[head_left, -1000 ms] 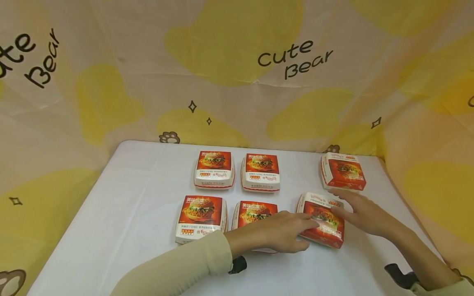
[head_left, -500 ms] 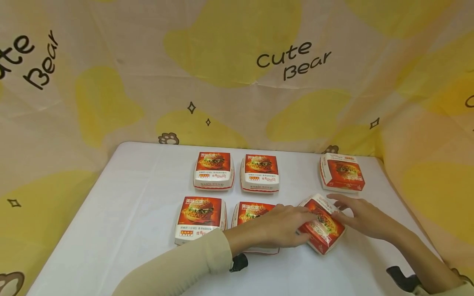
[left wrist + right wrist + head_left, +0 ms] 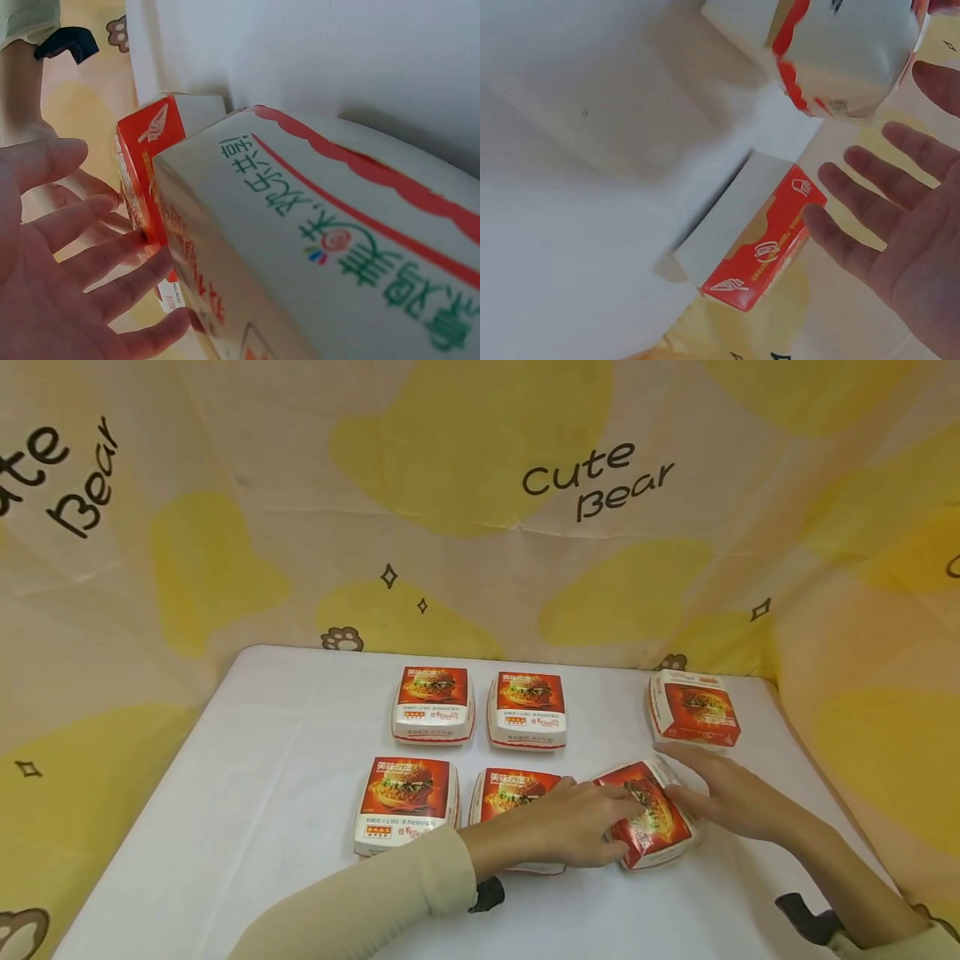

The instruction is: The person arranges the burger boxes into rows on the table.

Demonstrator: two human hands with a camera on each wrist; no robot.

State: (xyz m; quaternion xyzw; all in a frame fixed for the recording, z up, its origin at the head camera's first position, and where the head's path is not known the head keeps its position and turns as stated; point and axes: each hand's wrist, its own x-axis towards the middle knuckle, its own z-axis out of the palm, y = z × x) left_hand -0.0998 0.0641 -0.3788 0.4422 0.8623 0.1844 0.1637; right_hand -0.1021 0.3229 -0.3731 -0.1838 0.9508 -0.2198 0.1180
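A red and white burger box (image 3: 651, 818) lies askew at the front right of the table, its printed white band facing right. My left hand (image 3: 585, 822) reaches over the front middle burger box (image 3: 513, 787), fingers touching the left part of the askew box. At that box's right side is my right hand (image 3: 727, 793), thumb at its edge and fingers extended. The left wrist view shows the left hand (image 3: 82, 270) with spread fingers beside the boxes. In the right wrist view, the right hand (image 3: 900, 225) has straight fingers and grips nothing.
Behind the right hand sits another burger box (image 3: 693, 708), turned the other way. Two burger boxes (image 3: 433, 703) (image 3: 527, 708) stand in the back row, and one more burger box (image 3: 408, 802) is front left. A patterned curtain (image 3: 465, 543) surrounds the white table (image 3: 255, 760).
Between my hands, the front right burger box has turned clockwise, its white band swinging from the far side to the right. The other boxes stay put; both hands shift only slightly.
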